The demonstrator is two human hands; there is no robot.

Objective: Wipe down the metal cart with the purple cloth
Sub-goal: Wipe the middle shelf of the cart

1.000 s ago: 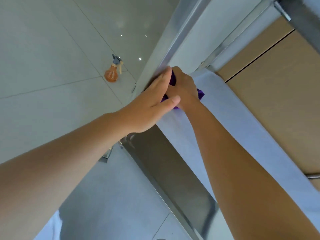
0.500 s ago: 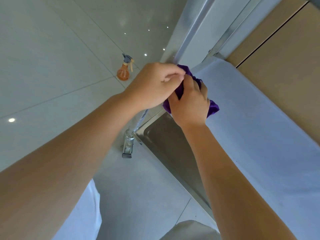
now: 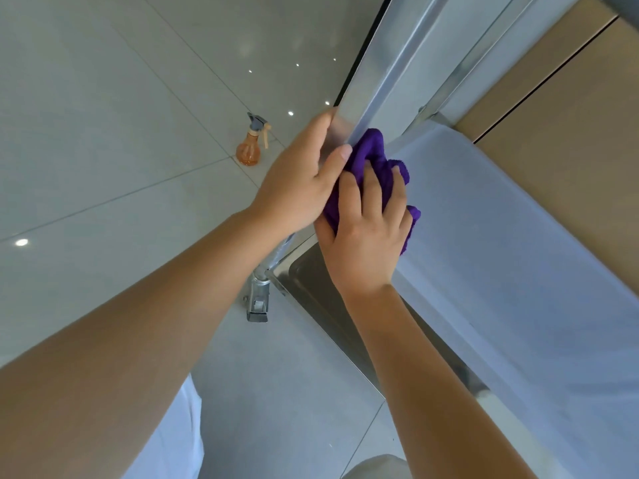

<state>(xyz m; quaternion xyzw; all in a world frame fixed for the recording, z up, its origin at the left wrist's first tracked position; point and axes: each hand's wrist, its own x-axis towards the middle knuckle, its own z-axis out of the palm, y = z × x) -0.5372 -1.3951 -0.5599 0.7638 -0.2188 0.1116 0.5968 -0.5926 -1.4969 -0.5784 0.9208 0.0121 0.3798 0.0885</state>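
Observation:
The purple cloth [image 3: 371,150] is bunched against the metal cart's shiny rail [image 3: 390,74], where the rail meets the pale top shelf [image 3: 501,236]. My right hand [image 3: 366,233] lies over the cloth with spread fingers curled onto it and the thumb tucked at its left edge. My left hand [image 3: 301,178] grips the rail just left of the cloth, fingers behind the metal strip and the thumb in front, its tip touching the cloth. The cart's lower steel shelf [image 3: 321,292] shows beneath my right wrist.
An orange spray bottle [image 3: 249,150] stands on the grey tiled floor [image 3: 103,133] left of the cart. A cart leg with its caster [image 3: 257,302] sits below my left wrist. Wood-coloured panels [image 3: 570,115] rise at the right.
My left hand let go of the cloth and moved up onto the rail. My right hand spread its fingers over the cloth and shifted it slightly up along the rail.

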